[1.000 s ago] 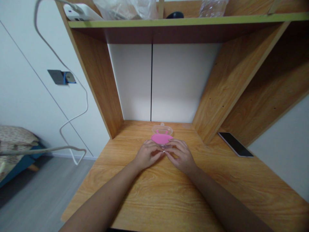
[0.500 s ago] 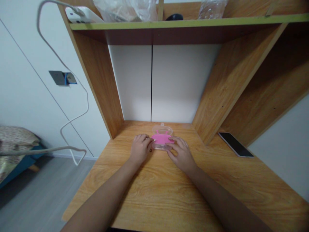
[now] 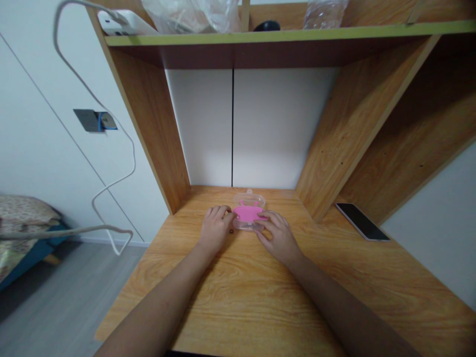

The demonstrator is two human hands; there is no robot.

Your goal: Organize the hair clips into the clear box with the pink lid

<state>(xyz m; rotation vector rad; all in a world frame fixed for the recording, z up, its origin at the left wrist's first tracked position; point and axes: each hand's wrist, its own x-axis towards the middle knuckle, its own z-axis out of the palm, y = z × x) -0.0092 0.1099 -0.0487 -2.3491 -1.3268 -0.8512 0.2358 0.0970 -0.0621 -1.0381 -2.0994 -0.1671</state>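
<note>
The left hand [image 3: 214, 227] is resting partly curled at the pink plastic case's [image 3: 248, 213] left edge; whether it is pinching anything, I cannot tell. The right hand [image 3: 279, 237] is lying half-open against the right side, its hold unclear. The case is sitting on the counter [image 3: 238, 297], clear lid [image 3: 249, 199] leaning back. A small dark ring [image 3: 231, 231] is lying near the left thumb; a careless brush could knock it away.
</note>
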